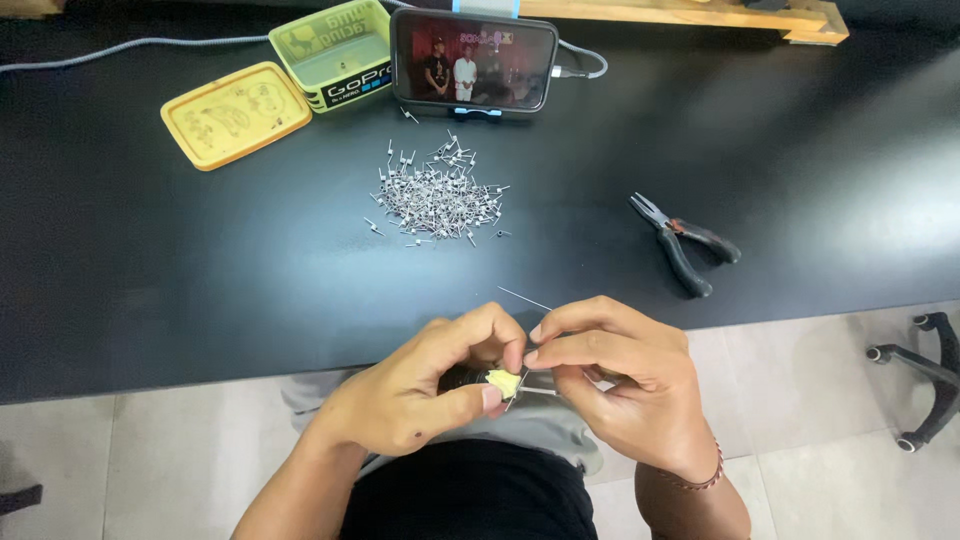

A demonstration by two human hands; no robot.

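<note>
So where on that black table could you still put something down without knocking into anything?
Two wide bare stretches: the table's left side, below the yellow lid and left of the wire coil pile; and the right side beyond the pliers. It's crowded along the back, around the green tin and phone, and at the near edge where both hands work.

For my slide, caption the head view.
Both hands wind thin wire near a pile of small coils and pliers.

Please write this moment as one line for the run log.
left hand: holds small yellow piece | right hand: pinches thin wire | table: wire coil pile, pliers, phone
</note>
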